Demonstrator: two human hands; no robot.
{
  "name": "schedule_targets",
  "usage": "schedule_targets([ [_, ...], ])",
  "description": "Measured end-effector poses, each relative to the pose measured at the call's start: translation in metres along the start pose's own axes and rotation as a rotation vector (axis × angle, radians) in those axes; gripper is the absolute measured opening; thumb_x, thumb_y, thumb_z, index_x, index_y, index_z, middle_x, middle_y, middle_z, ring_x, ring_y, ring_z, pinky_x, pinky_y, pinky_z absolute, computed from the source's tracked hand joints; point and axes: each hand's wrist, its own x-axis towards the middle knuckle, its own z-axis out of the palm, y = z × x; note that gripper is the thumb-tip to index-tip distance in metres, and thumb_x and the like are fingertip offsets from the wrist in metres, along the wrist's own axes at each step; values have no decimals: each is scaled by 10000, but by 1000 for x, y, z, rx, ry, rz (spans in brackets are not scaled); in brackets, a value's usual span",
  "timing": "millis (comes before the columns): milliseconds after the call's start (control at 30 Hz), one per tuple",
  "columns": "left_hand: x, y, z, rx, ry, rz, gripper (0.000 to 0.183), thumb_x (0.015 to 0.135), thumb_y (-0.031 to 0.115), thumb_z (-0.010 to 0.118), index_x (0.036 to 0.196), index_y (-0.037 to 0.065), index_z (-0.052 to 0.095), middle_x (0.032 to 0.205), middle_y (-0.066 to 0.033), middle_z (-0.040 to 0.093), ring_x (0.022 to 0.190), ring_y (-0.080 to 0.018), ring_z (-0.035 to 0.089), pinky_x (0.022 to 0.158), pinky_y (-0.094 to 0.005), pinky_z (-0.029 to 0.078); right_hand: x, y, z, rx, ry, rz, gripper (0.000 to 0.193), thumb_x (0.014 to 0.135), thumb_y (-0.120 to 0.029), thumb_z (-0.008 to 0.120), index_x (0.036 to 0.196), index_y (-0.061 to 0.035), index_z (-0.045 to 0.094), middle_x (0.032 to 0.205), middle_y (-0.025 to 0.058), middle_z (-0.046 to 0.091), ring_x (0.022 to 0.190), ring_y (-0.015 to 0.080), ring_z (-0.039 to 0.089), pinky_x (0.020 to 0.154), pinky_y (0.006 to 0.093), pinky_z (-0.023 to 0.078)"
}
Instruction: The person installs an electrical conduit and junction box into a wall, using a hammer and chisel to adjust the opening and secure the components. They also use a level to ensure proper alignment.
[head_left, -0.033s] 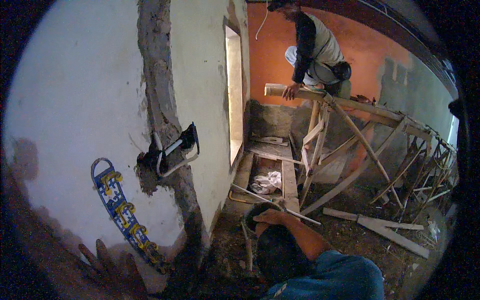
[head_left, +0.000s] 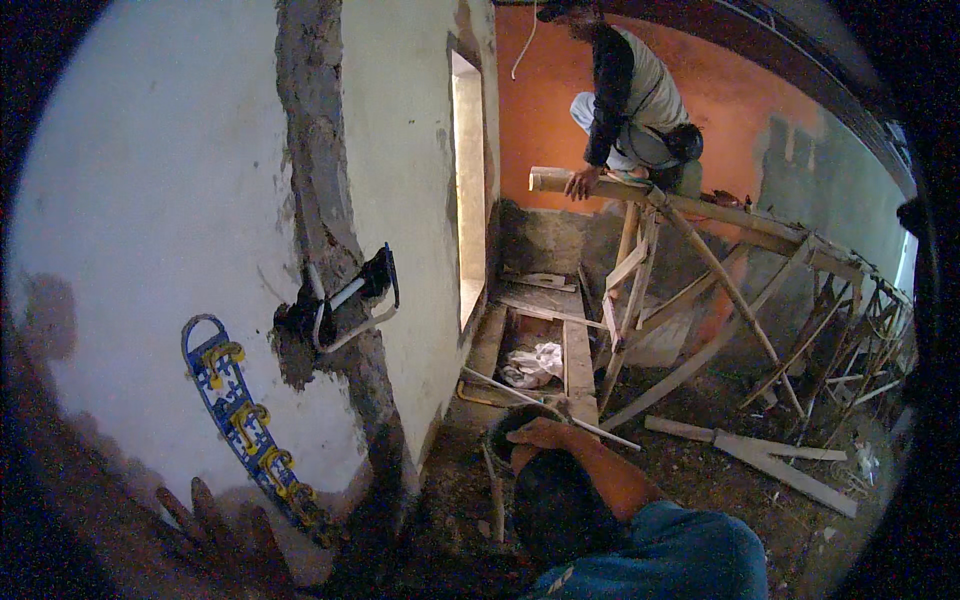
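Observation:
My left hand (head_left: 222, 535) is at the lower left, dim, its fingers apart and pointing up in front of the white wall. Whether it touches the wall I cannot tell. Just beyond it, a blue strip with yellow curved pieces and a loop end (head_left: 245, 425) slants along the wall. Bare below a blue sleeve, my right forearm reaches toward the middle, and my right hand (head_left: 540, 436) is curled over a dark rounded thing (head_left: 503, 428). A larger dark rounded shape (head_left: 562, 505) lies beside the forearm; its kind is unclear.
A pale-rodded bracket (head_left: 345, 300) juts from the wall's rough grey strip (head_left: 318, 130). A person (head_left: 640, 100) crouches on wooden scaffolding (head_left: 735, 215) at far right. A thin white rod (head_left: 600, 432), white cloth (head_left: 533, 366) and planks (head_left: 760, 465) lie below a narrow window (head_left: 466, 190).

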Motion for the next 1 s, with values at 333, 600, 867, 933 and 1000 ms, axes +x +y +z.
schedule_targets([
  [333, 1, -1, -1, -40, -8, -14, 657, 899, 683, 547, 1422, 286, 539, 1581, -148, 348, 1438, -490, 262, 1132, -693, 91, -21, -27, -3, 10, 71, 129, 655, 837, -688, 649, 1190, -143, 732, 1146, 123, 716, 1057, 275, 655, 973, 391, 473],
  [600, 4, 0, -5, -18, -97, -65, 650, 886, 714, 529, 1395, 311, 568, 1593, -135, 334, 1434, -499, 267, 1116, -708, 104, -12, -13, -2, -29, 61, 72, 662, 849, -693, 625, 1189, -136, 732, 1166, 139, 711, 1068, 301, 655, 994, 394, 465],
  [867, 3, 2, -4, 29, -94, -76, 668, 881, 719, 528, 1412, 315, 552, 1596, -129, 330, 1435, -503, 265, 1114, -711, 102, -4, 4, -4, 10, 19, 59, 670, 861, -683, 619, 1231, -132, 710, 1179, 134, 707, 1089, 293, 649, 996, 388, 460],
  [933, 2, 2, -3, -2, -82, -82, 672, 880, 721, 529, 1415, 315, 550, 1595, -128, 334, 1437, -503, 263, 1115, -709, 98, -8, 1, -5, 45, -10, -56, 670, 861, -682, 620, 1234, -132, 708, 1177, 131, 707, 1091, 288, 649, 995, 390, 461],
  [1000, 2, 2, -2, -44, -58, -86, 674, 878, 723, 531, 1413, 314, 553, 1589, -132, 343, 1439, -501, 263, 1116, -709, 93, -10, -1, -6, -6, 46, 34, 674, 857, -686, 624, 1231, -132, 710, 1154, 120, 713, 1061, 270, 651, 975, 388, 468],
])
